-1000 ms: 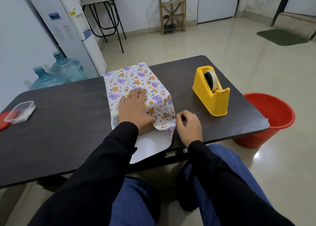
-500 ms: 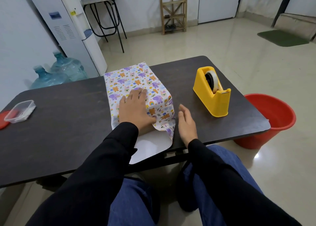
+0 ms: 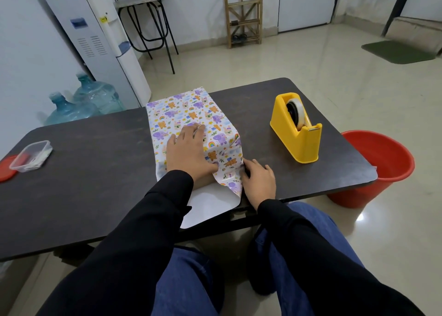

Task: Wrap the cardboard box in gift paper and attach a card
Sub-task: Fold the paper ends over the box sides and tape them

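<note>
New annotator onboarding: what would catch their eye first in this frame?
The box in cartoon-animal gift paper sits mid-table, with the left hand flat on top and the right hand at the paper's near right fold. To its right, a yellow tape dispenser stands on the dark table. A red bucket is on the floor past the table's right edge.

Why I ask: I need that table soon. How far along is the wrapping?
Done: gift paper covers top and sides. In hand: left hand presses the top, right hand touches the near corner fold. Left: closing the white near flap, taping from the dispenser, card.
</note>
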